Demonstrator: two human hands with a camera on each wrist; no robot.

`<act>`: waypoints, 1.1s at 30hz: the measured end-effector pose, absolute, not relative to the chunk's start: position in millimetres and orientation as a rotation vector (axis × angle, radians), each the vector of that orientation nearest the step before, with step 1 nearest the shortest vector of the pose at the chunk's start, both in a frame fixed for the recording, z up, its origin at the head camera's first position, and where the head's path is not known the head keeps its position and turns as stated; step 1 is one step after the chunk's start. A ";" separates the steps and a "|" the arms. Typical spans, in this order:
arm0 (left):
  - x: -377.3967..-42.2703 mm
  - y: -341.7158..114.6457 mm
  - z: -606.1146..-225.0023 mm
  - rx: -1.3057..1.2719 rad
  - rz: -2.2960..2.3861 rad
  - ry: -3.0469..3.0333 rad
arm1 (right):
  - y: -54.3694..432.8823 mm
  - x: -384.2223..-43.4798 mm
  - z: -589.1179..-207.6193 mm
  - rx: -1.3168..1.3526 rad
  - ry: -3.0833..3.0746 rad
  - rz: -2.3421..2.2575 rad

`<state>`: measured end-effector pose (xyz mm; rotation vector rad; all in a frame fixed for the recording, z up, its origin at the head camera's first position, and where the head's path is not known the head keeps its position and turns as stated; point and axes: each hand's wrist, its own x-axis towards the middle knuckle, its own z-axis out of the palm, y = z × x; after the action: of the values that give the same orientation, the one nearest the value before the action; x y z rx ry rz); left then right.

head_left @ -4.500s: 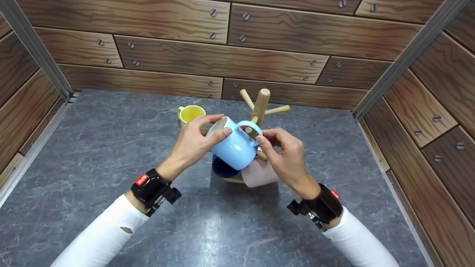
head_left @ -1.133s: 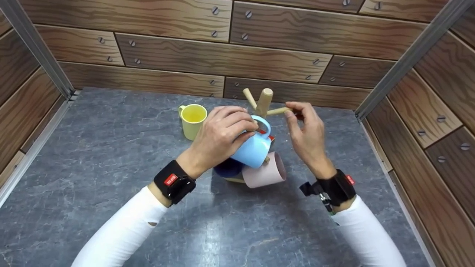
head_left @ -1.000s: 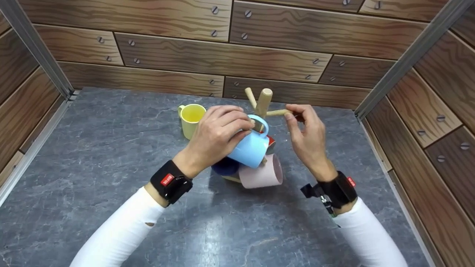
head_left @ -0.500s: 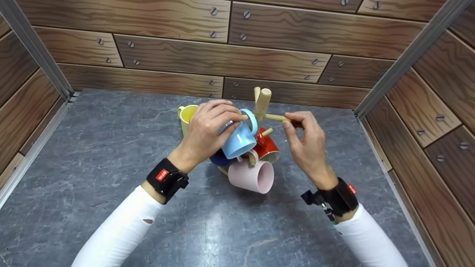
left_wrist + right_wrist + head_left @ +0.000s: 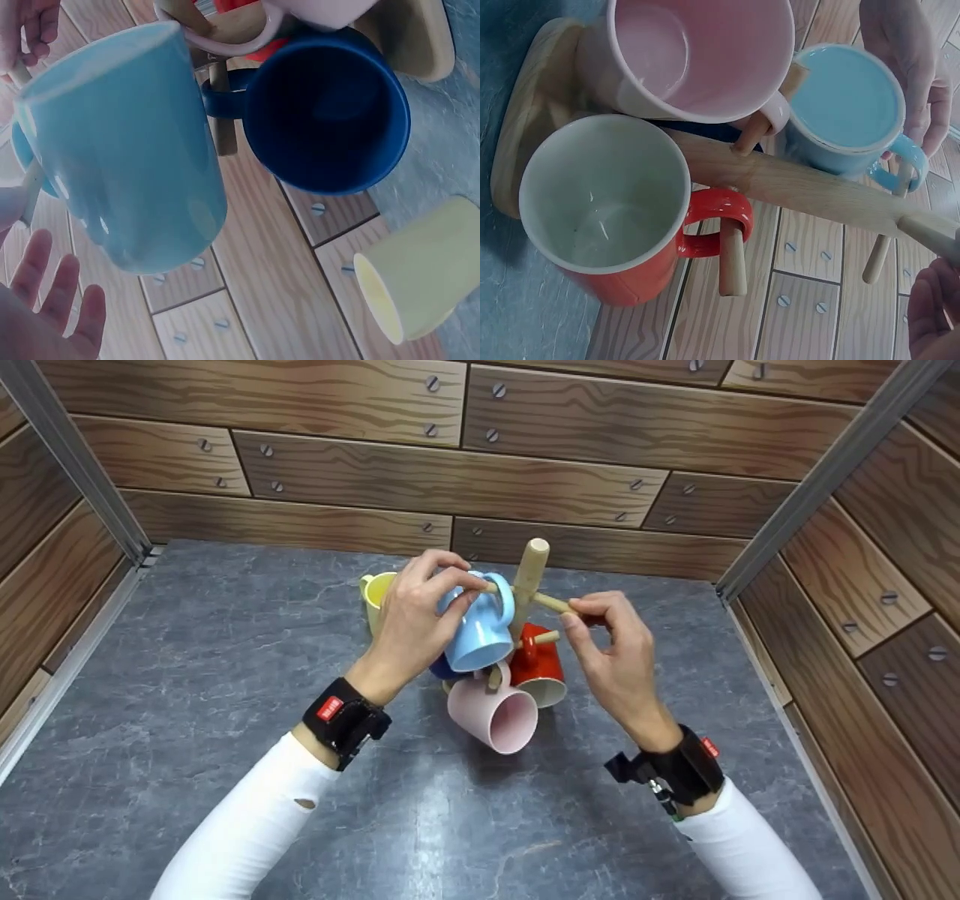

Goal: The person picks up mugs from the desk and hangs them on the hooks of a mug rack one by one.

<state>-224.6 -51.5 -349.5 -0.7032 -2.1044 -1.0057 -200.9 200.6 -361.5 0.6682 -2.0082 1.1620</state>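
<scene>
A wooden mug tree (image 5: 532, 574) stands on the floor of the space. My left hand (image 5: 411, 622) pinches the end of one upper peg, and the light blue mug (image 5: 478, 641) hangs from that peg by its handle, bottom facing me. With thumb and forefinger, my right hand (image 5: 616, 660) pinches the tip of the opposite upper peg (image 5: 553, 602). Lower down, a pink mug (image 5: 480, 711) and a red mug (image 5: 536, 669) hang by their handles. The dark blue mug (image 5: 326, 112), mostly hidden in the head view, also hangs from a peg in the left wrist view.
A yellow mug (image 5: 379, 589) stands behind my left hand, partly covered by it. Wood-patterned walls (image 5: 360, 465) enclose the back and both sides of the grey marbled surface (image 5: 247, 607).
Earlier both hands held the light blue mug; now it hangs on a peg. The tree has turned: the pink mug shifted left, the red mug came into view, and the right-hand peg swung nearer me.
</scene>
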 end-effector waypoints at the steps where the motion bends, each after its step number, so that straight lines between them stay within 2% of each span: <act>1: -225.3 -50.7 -349.3 -0.704 -1.021 -2.099 | 200.9 -200.4 -361.2 0.673 -2.005 1.166; 24: -250.5 -54.0 -346.2 -0.651 -1.151 -2.141 | 177.8 -200.9 -367.3 0.757 -1.941 1.225; 33: -253.9 -57.1 -351.9 -0.764 -1.208 -2.121 | 186.5 -199.9 -367.9 0.776 -2.004 1.184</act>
<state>-253.9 -57.1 -351.9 -0.7640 -2.1213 -1.2078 -199.9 186.5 -367.9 0.7765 -2.0040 1.1837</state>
